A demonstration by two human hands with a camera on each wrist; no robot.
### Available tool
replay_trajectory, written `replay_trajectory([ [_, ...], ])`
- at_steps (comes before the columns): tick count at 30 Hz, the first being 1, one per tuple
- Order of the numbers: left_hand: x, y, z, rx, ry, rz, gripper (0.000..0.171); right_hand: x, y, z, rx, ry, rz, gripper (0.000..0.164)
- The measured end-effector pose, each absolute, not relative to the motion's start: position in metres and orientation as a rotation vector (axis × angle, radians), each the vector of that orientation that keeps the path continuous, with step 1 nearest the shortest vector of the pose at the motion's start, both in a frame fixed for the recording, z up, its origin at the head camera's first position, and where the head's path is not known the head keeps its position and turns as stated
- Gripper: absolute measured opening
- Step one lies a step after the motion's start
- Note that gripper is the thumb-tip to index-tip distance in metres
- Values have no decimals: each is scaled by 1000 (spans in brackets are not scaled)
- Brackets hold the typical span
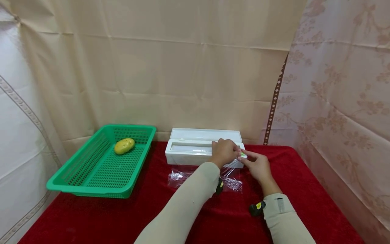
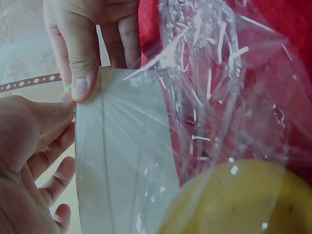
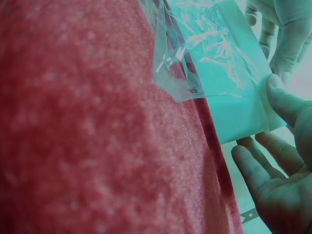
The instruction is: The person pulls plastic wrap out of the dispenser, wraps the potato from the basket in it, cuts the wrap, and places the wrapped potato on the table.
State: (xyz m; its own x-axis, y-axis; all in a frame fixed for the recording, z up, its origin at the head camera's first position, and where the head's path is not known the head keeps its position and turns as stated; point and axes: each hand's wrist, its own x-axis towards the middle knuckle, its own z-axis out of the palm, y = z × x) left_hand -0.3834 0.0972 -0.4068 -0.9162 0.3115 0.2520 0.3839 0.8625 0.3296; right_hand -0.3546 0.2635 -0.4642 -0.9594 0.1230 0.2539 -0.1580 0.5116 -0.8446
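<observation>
Right grip (image 1: 259, 166) holds white box (image 1: 189, 159) end | left grip (image 1: 223, 152) at green slider (image 1: 242, 154), pinch unclear | long axis left-right, lid (image 1: 205, 134) rearward

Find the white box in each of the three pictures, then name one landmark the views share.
Head: the white box is just right of centre, below mid-height, lid open.
Left wrist: the white box runs from upper middle down to the bottom edge, left of centre.
Right wrist: the white box is upper right, tinted turquoise.
Shared landmark: the red cloth.
</observation>
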Motion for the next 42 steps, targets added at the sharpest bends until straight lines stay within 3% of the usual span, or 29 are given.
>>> replay_trajectory([
  [13, -386, 94, -410, -552, -2805, -440, 18, -354, 263, -463, -2, -2489, 1398, 47],
  [42, -381, 39, -397, -531, -2858, -479, 11, -350, 267, -459, 3, -2526, 1391, 54],
])
